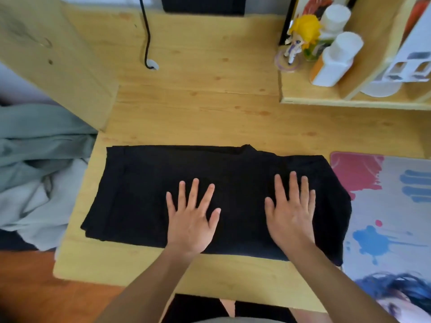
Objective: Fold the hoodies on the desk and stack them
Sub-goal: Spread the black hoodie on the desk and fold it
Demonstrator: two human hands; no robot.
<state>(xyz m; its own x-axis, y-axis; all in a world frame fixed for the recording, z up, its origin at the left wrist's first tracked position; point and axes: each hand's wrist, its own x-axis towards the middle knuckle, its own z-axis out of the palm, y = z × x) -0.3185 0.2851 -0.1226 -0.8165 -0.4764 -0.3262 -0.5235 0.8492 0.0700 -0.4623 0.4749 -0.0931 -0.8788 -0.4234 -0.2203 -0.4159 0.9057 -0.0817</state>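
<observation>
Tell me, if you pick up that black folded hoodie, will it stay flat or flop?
The black folded cloth hoodie would probably flop: it's soft fabric lying limp on the wooden desk. It likely unfolds if lifted by one edge. It shouldn't roll or slide easily.

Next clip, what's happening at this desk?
A person is folding a black hoodie on a wooden desk. It lies folded into a wide rectangle, and the left hand and right hand both press flat on it, fingers spread, with no grip on the cloth. More garments, grey-green and pale grey, lie heaped off the desk's left edge, not yet folded.
</observation>
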